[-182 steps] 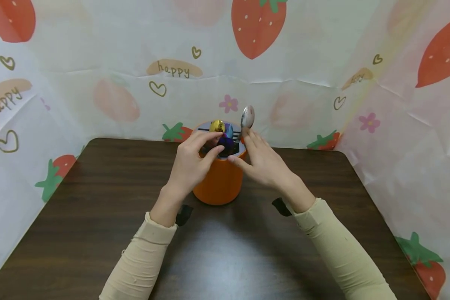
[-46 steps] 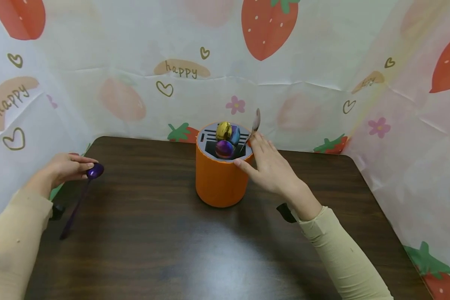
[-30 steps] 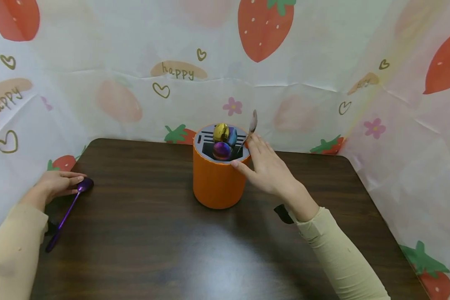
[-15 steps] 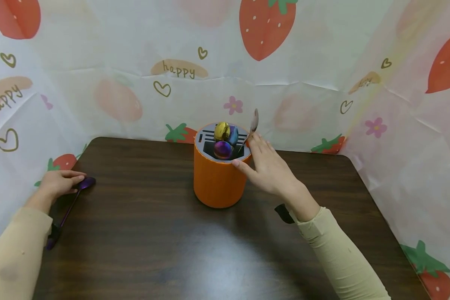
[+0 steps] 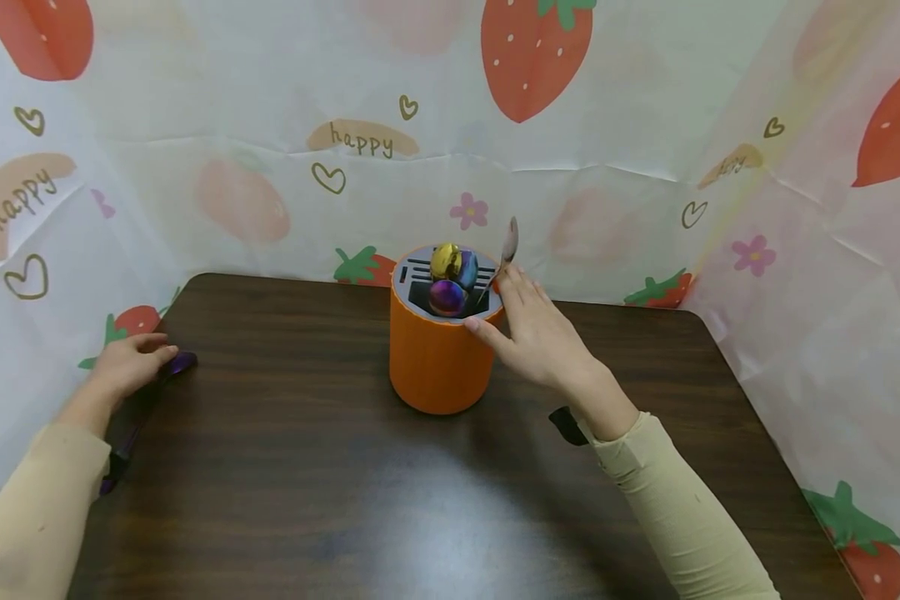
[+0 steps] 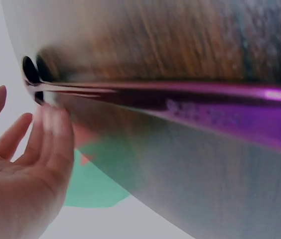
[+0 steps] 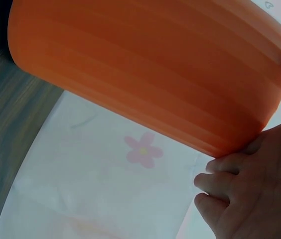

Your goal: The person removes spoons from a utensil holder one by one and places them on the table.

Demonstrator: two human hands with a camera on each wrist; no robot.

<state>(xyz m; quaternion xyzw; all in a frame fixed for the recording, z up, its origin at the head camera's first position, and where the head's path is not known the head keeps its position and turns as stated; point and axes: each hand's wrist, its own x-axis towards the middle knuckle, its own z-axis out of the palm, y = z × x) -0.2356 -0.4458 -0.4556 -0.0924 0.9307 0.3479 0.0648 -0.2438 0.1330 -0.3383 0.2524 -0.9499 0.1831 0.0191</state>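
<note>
A purple spoon (image 5: 183, 362) lies at the table's left edge, its bowl away from me. My left hand (image 5: 129, 367) is right beside the bowl. In the left wrist view the thumb and fingers (image 6: 56, 137) are spread apart, and the spoon's handle (image 6: 205, 107) runs along the tabletop. At the back middle stands an orange utensil holder (image 5: 441, 367) with a grey slotted top. My right hand (image 5: 543, 337) rests against its right rim with fingers extended. Gold (image 5: 446, 262), blue (image 5: 467, 271) and purple (image 5: 447, 297) spoon bowls stick out of it, and a silver spoon (image 5: 510, 240) leans right.
The dark wooden table (image 5: 307, 500) has rounded back corners. A strawberry-patterned cloth (image 5: 615, 150) hangs close behind it and along both sides. The silver spoon stands close to the right fingertips.
Since the earlier frames, the left hand has left the holder, carried the purple spoon to the left, laid it down and loosened its fingers from it. The right hand has stayed on the holder.
</note>
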